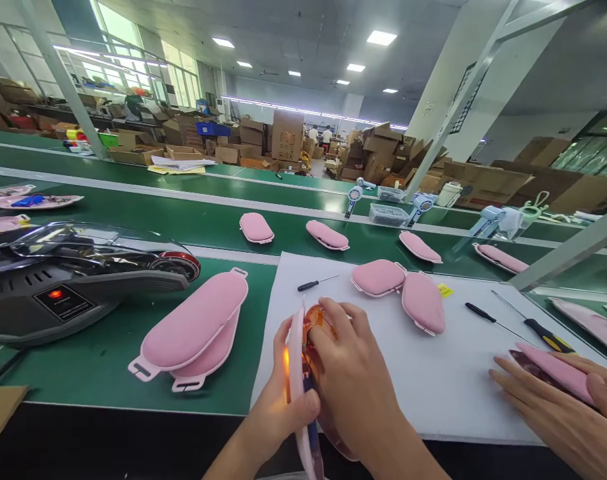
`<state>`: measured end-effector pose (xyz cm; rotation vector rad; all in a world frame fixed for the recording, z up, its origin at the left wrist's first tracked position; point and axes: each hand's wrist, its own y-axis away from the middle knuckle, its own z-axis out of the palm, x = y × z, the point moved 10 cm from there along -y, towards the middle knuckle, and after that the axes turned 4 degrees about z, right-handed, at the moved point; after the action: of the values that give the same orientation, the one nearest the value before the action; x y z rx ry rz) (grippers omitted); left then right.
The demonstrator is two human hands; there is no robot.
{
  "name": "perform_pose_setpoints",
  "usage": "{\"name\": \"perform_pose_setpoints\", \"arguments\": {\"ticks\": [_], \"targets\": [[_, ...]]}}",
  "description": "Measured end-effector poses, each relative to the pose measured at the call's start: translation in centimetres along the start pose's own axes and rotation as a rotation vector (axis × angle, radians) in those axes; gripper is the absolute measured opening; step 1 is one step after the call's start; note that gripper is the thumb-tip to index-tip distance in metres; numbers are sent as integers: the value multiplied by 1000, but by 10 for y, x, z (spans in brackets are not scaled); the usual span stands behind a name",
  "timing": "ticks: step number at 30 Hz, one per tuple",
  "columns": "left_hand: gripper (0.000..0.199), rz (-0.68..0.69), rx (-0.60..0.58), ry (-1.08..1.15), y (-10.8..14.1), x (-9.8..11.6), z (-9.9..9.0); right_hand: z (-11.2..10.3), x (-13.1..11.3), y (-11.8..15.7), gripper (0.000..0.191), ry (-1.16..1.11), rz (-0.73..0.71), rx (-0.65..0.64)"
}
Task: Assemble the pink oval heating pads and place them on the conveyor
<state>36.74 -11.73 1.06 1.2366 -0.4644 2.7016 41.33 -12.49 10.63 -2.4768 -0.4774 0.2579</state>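
Observation:
My left hand [271, 413] is wrapped round a pink padded shell [296, 353], held on edge above the front of the white sheet. An orange light glows through the shell by my left fingers. My right hand [356, 363] has its fingers curled into the inner side, at an orange translucent part [319, 315]. Dark blue and other inner parts show between the hands, partly hidden. A second pink half hangs lower, behind my right wrist. Just beyond lies a small black screwdriver [308, 286]. Two pink padded cases [422, 303] rest on the sheet to the right.
Stacked pink cases [193, 323] lie left, beside a grey tape dispenser [83, 287]. A co-worker's hands [543, 407] hold a pink case at right, near screwdrivers [548, 335]. More pink cases [328, 235] sit along the green belt, with handheld fans [353, 199] and a screw box [387, 214] behind.

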Motion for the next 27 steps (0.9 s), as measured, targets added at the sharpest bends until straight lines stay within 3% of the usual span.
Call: {"name": "perform_pose_setpoints", "arguments": {"ticks": [7, 14, 20, 27], "targets": [[91, -97, 0, 61, 0, -6, 2, 19, 3, -8, 26, 146, 54, -145], [99, -119, -6, -44, 1, -11, -4, 28, 9, -15, 27, 220, 86, -297], [101, -119, 6, -53, -1, -11, -7, 33, -1, -19, 27, 211, -19, -332], [95, -141, 17, 54, -2, -16, -8, 38, 18, -15, 38, 52, 21, -355]]}}
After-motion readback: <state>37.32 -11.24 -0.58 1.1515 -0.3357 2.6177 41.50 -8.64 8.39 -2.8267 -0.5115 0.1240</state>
